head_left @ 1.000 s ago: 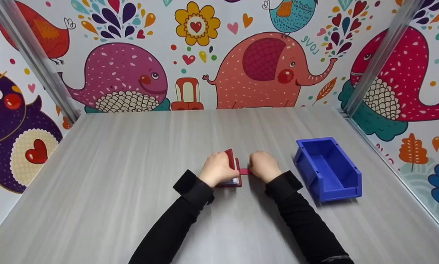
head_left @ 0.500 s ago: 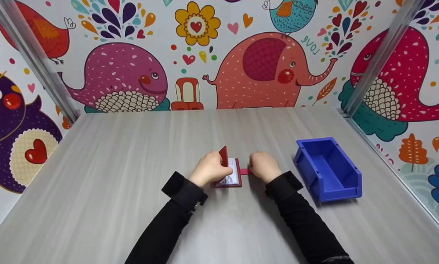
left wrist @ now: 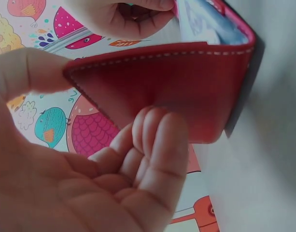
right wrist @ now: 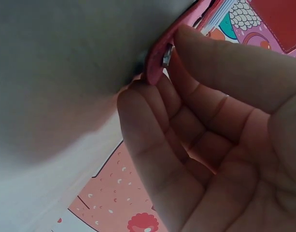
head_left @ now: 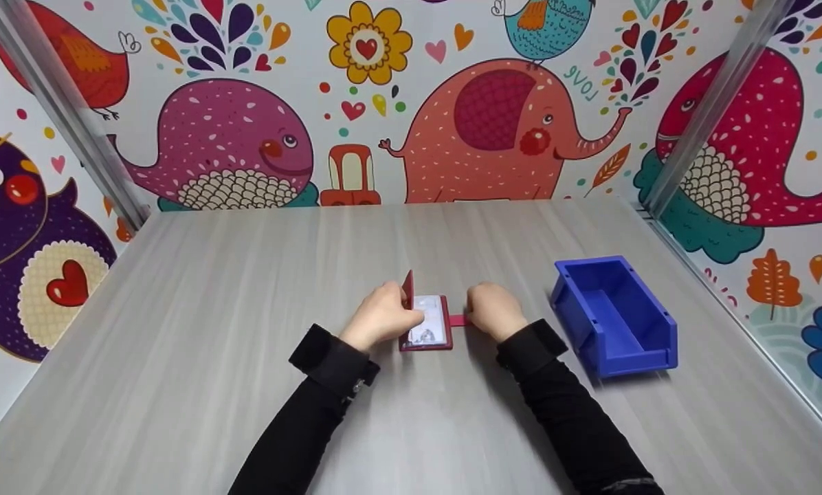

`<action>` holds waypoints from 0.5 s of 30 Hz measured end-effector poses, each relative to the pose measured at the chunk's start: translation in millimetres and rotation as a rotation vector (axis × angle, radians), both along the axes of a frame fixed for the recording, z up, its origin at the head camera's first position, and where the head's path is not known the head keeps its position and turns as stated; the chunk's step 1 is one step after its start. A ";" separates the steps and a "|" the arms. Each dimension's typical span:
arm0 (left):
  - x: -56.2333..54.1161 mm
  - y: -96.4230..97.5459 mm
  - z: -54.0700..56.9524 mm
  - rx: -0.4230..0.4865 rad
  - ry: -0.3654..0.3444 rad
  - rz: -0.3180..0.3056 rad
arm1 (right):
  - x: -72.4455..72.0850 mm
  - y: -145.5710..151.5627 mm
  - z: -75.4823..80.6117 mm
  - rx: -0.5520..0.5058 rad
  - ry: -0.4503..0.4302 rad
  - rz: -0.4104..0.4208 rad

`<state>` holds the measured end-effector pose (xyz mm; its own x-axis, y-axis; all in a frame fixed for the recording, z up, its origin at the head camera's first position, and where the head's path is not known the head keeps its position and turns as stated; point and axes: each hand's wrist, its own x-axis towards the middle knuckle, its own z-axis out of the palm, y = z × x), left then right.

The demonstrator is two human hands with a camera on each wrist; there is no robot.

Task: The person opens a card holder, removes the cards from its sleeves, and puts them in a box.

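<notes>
Tabletop [head_left: 198, 330]: red wallet [head_left: 434, 322] lengthwise forward, strap [head_left: 458, 321] rightward

Two bare hands here, one left hand [head_left: 382, 313] and one right hand [head_left: 495, 311], and just one red leather wallet with pale stitching [left wrist: 162, 82]. It's got one pinkish-red strap [head_left: 458, 320], and one small metal snap [right wrist: 167, 55] shows. Also one open-topped blue plastic bin [head_left: 634, 364], one pale wood-grain tabletop [head_left: 212, 344], two black wristbands [head_left: 342, 354], two black sleeves [head_left: 294, 426] and two grey metal posts [head_left: 74, 110]. Wall prints: I can make out one purple whale [head_left: 236, 130], one crimson whale [head_left: 761, 124] and only one coral elephant [head_left: 480, 168].
</notes>
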<state>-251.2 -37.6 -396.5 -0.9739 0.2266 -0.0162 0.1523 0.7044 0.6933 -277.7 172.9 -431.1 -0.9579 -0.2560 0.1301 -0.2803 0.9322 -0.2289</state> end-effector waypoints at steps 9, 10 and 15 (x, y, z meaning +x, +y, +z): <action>-0.5 -10.1 0.1 -0.005 0.004 0.017 | 0.4 0.2 0.8 0.001 0.008 0.012; -0.4 -11.3 -0.1 -0.010 0.009 0.016 | 0.5 0.4 0.5 0.003 0.012 0.015; -0.4 -18.1 -2.7 -0.011 0.044 0.019 | 1.8 -0.3 1.6 0.009 0.004 0.011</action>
<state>-251.6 -55.7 -399.2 -0.9777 0.2084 0.0243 0.1692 0.7147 0.6787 -275.9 172.6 -429.5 -0.9544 -0.2679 0.1319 -0.2917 0.9310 -0.2196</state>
